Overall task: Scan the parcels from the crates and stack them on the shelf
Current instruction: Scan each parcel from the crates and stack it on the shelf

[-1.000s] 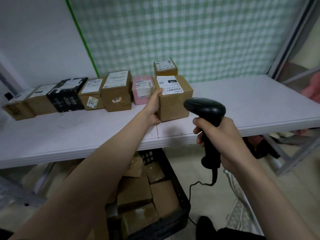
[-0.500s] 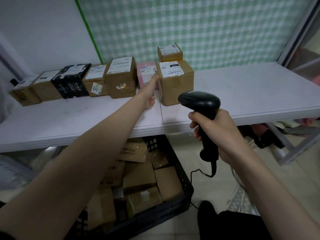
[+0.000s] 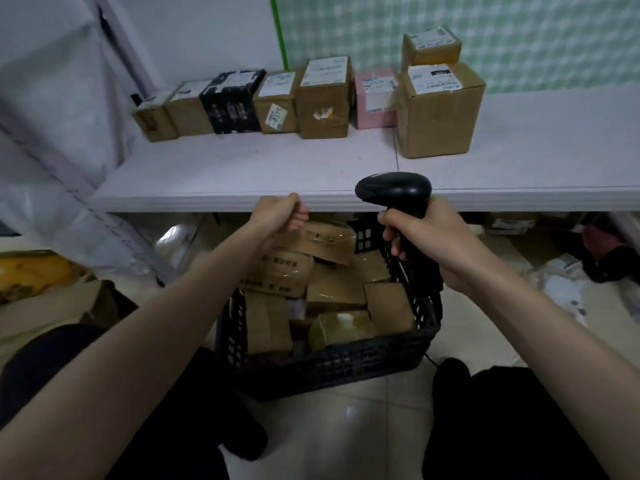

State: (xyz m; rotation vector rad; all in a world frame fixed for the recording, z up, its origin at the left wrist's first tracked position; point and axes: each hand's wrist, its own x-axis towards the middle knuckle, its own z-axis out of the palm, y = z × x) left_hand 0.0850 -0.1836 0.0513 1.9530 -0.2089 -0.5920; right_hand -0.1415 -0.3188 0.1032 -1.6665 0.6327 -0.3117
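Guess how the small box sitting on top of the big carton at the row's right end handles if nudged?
The small box probably slides easily: it looks light and sits loose on the big carton. It is squat, so tipping seems unlikely. It sits toward the carton's back, so a backward nudge may drop it behind.

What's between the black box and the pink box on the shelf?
Two brown boxes: a small one beside the black box, then a taller one beside the pink box, in the head view.
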